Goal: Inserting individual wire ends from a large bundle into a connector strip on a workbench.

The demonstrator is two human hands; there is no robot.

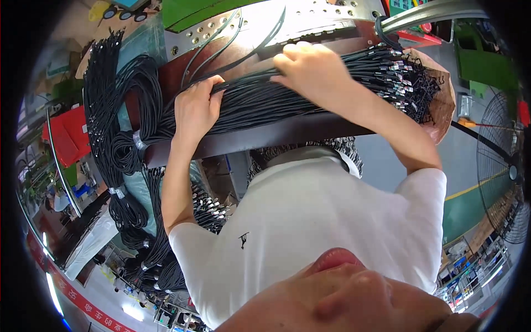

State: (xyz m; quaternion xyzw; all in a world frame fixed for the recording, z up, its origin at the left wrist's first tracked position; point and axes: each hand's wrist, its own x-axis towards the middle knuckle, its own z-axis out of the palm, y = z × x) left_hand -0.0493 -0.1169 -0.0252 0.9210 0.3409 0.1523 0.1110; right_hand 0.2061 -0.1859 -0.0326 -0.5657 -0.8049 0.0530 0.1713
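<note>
A thick bundle of long black cables (265, 102) lies lengthwise across a dark reddish-brown bench. At the left part of the bundle, my left hand (196, 108) is closed, thumb and fingers round black cable. Farther right and higher, the curled fingers of my right hand (312, 72) pinch black cable at the bundle's far side. Cable runs between the two hands; my fingers hide exactly how many strands are in each. Silvery connector ends (401, 80) show at the right end of the bundle, beside a mass of small black tips (428, 88).
Tied coils of black cable (141, 91) hang at the left, near a red bin (67, 135). Behind the bench stands a perforated metal plate (207, 33) with loose cables and a green machine part (193, 12). A fan (500, 166) stands at the right; brown wrapping (442, 105) sits under the cable tips.
</note>
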